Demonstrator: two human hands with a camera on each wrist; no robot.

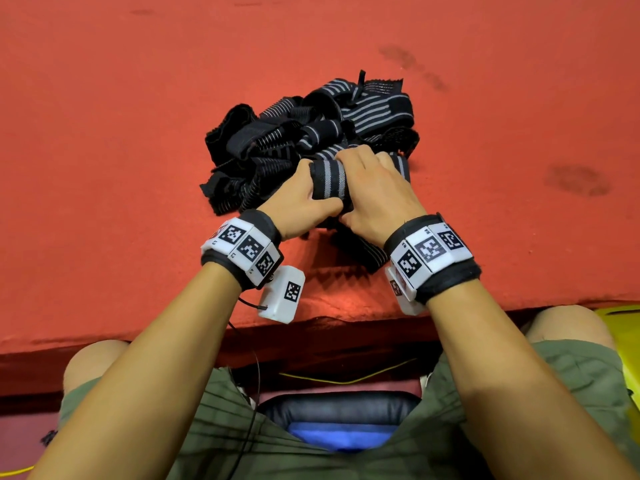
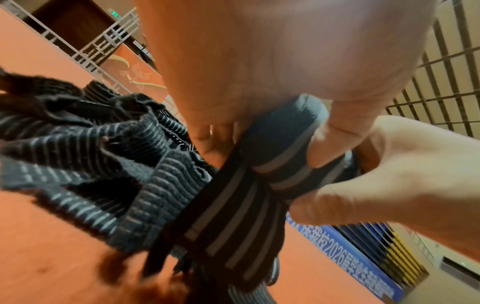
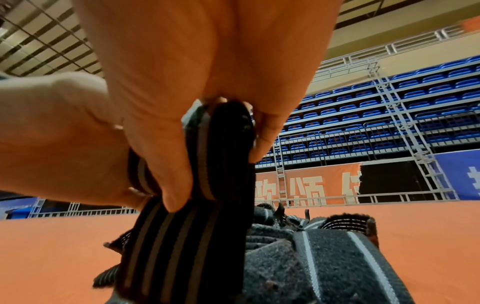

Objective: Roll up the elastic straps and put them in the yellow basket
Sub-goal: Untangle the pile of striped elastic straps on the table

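Note:
A black strap with grey stripes is partly wound into a roll [image 1: 327, 183] just above the red table. My left hand [image 1: 306, 202] grips the roll's left end with thumb and fingers curled round it. My right hand [image 1: 369, 192] grips its right end from above. In the left wrist view the roll [image 2: 285, 144] sits between both hands and its loose tail [image 2: 233, 226] hangs down to the table. In the right wrist view my fingers pinch the roll [image 3: 226, 144]. Only a corner of the yellow basket [image 1: 623, 330] shows, at the right edge, below table height.
A tangled pile of loose black striped straps [image 1: 311, 129] lies right behind my hands on the red table [image 1: 121, 150]. The table's front edge [image 1: 138, 337] runs close to my knees. Red surface stretches left, right and beyond the pile.

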